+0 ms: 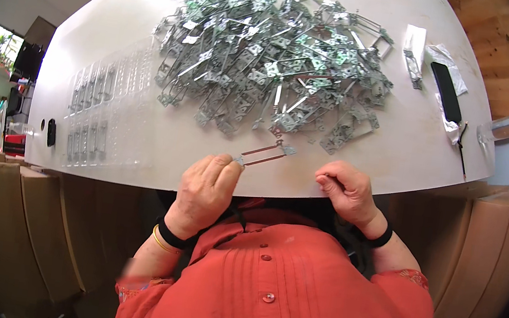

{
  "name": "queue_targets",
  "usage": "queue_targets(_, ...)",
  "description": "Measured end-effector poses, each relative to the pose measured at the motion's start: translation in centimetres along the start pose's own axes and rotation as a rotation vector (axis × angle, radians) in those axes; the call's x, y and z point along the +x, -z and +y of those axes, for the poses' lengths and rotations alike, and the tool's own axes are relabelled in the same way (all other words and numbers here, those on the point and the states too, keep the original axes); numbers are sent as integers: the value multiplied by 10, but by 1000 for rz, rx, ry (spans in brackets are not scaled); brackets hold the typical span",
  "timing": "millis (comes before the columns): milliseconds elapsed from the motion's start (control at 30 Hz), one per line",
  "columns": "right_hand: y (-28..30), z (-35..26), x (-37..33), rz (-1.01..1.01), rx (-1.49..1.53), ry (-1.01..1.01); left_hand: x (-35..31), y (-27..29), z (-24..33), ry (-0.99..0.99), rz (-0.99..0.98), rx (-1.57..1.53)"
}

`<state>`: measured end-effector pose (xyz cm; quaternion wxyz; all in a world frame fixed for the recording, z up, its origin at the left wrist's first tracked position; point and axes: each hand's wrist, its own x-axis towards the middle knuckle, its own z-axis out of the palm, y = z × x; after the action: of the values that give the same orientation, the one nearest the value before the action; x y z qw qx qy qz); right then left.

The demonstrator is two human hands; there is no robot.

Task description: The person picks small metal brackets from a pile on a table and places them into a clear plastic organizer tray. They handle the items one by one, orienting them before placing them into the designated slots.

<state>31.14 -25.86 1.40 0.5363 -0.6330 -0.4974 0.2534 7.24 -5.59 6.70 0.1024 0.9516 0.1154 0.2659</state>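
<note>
The left hand point(206, 185) has its fingers clamped on one end of a brown-barred bracket point(265, 160), probably to steady it, before a metal heap point(263, 49) on the tabletop point(410, 161); the right hand's point(353, 196) fingers curl together, contents hidden.

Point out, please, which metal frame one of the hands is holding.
The frame with two reddish-brown bars, between the pile and the person: the left hand pinches its left end; the piled frames lie untouched.

We found no words, labels, numbers or signs that we could read. We made out no brand.
</note>
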Motion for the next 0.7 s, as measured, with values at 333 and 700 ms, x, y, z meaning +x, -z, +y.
queue_targets(333, -1, 2, -2, -3, -15, -103, -60, 14, -34, 340, -10, 95)
queue_targets(700, -11, -2, -1, 16, -25, -138, -39, -6, -5, 369, 68, -184)
